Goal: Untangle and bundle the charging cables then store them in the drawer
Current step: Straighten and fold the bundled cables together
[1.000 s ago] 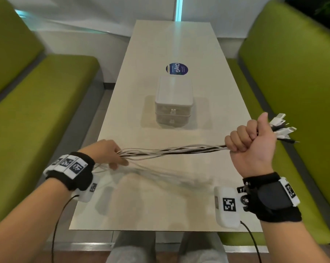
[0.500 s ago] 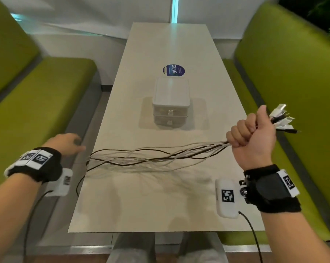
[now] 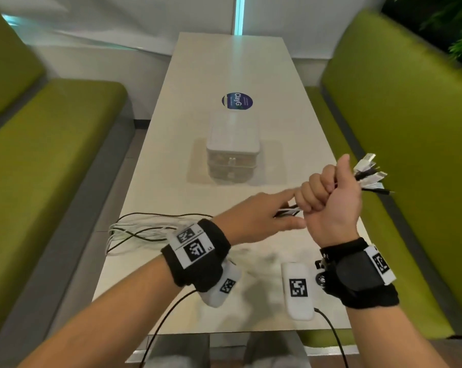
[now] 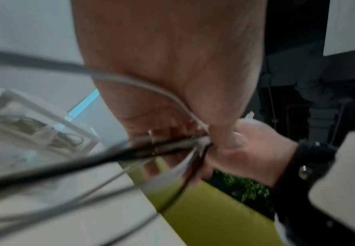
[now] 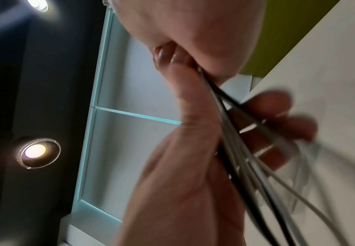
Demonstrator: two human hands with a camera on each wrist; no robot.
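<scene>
The right hand [image 3: 330, 197] is clenched into a fist around the charging cables [image 3: 150, 229], thumb raised, with their plugs [image 3: 370, 173] fanning out of the fist on the side away from the drawer box [image 3: 232, 147]. That small white drawer box stands in the middle of the desk [image 3: 224, 62], its drawers closed, and the fist is raised nearer the person than the box and off to its right. The left hand [image 3: 261, 216] sits right against the fist, on the box's near side; its fingers [image 3: 285, 196] are stretched out almost straight, forefinger above the strands and thumb below, touching the cables where they leave the fist, and the blurred wrist views do not show a firm pinch. From there the white and black strands run under the left wrist and spread in loose loops over the desk, nearer the person than the box and to its left, a few reaching the desk's left edge. A round blue sticker [image 3: 237, 101] lies just beyond the box. Green bench seats [image 3: 52, 134] flank the desk
</scene>
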